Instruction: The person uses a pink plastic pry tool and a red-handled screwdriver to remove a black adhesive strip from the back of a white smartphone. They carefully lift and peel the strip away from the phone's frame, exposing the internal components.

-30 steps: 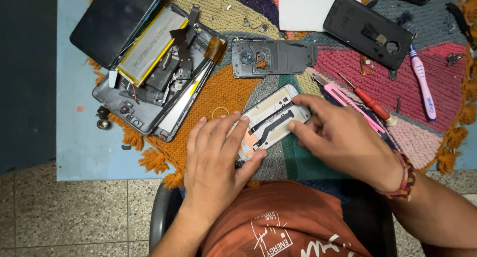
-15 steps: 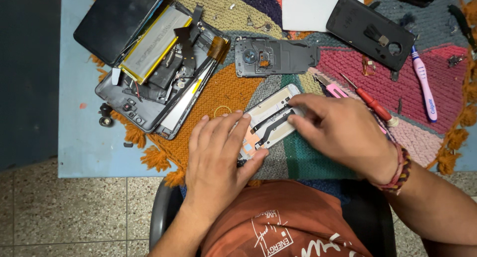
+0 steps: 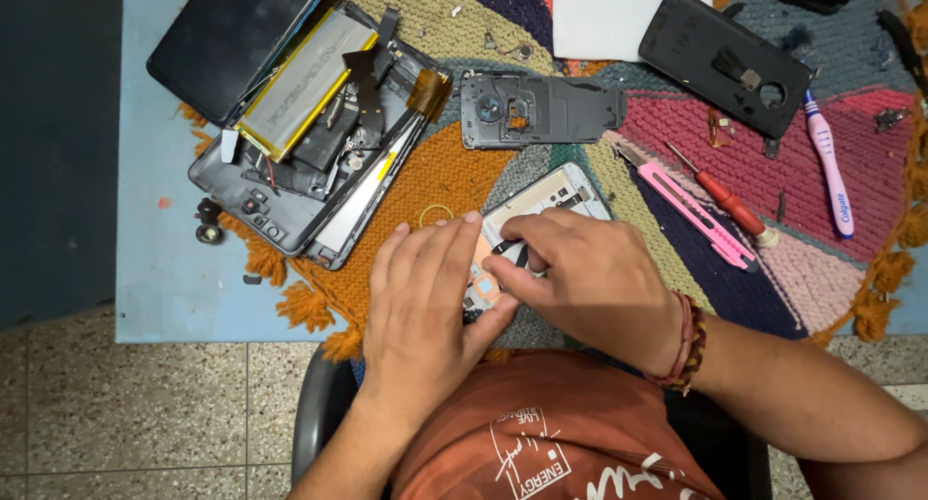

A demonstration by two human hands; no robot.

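Both hands close on the silver phone frame [image 3: 541, 205] at the near edge of the woven mat [image 3: 454, 161]; my left hand [image 3: 425, 307] lies flat over its near end with the fingers spread and the thumb tucked against its lower corner, pressing it down rather than wrapping it; my right hand [image 3: 590, 282] curls over the middle of the frame, forefinger and thumb pinched at a small dark part on its face, though I cannot tell whether anything sits between the tips; a band of red beads [image 3: 684, 340] rings the right wrist. Only the far end of the frame shows beyond the fingers, pale and tilted toward the right; just past it lies a dark inner cover plate [image 3: 541, 108] with a round camera opening; to the left rests a larger opened device [image 3: 319, 161], its silver and yellow battery [image 3: 304, 79] exposed and a black screen panel [image 3: 237, 36] propped at its far edge. Right of my hands a pink utility knife [image 3: 691, 210] and a red-handled screwdriver [image 3: 720, 195] lie side by side, near each other; farther right is a pink and white toothbrush [image 3: 829, 166]; beyond them a black phone back cover [image 3: 725, 60] sits beside a white sheet [image 3: 614, 16]; the mat rests on a light blue table [image 3: 164, 278].
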